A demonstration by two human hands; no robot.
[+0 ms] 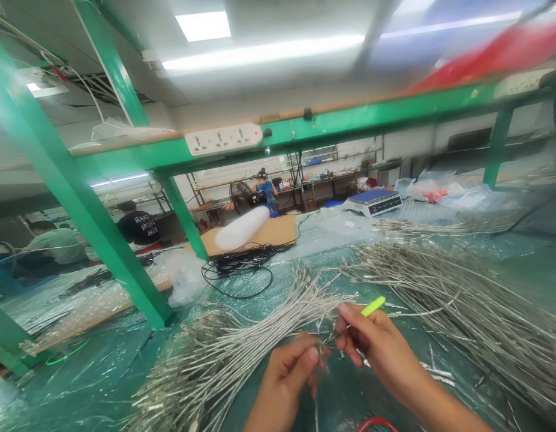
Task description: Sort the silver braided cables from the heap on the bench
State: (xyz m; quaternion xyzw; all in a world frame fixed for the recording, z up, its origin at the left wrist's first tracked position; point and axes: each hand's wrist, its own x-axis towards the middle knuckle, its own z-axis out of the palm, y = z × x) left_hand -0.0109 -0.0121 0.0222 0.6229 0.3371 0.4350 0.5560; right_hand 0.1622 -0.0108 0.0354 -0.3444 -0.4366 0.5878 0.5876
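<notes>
Head view, low centre of the frame: from where I stand, the left hand [289,372] has thumb and forefinger pinched together on the end of a thin cable [316,414], which drops almost straight down toward the bottom edge. Just to its right, the right hand [372,330] has its fingers closed round a slim tool with a yellow-green handle [374,305]. That tool slants from upper right to lower left, across the line of the cable, its tip at the left fingertips; whether tip and cable touch is too blurred to tell. Left of the hands a bundle of cables [260,336] fans toward the lower left; a larger heap [462,294] fills the right side, below a scale [374,202].
</notes>
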